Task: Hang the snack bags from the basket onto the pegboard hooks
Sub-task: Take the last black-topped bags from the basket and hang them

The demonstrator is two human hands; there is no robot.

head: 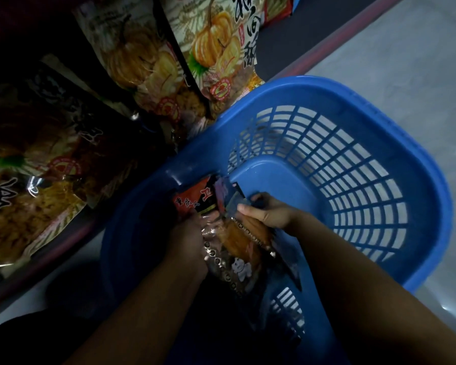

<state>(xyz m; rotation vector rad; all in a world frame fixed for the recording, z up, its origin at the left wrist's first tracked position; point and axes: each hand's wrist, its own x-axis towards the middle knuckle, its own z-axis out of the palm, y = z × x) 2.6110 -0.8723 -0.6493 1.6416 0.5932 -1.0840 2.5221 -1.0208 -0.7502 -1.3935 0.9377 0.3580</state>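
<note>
Reaching down into the blue basket [379, 143], both hands close on the snack bags [237, 233] lying against its near-left wall. The left hand [187, 233] curls round the left edge of a red-and-black bag, though shadow hides its fingers. The right hand [269, 212] pinches the top of the dark bag, thumb on its face. Pumpkin-printed bags [216, 48] hang on the display beside the basket, which stands on the pale floor [406, 48].
</note>
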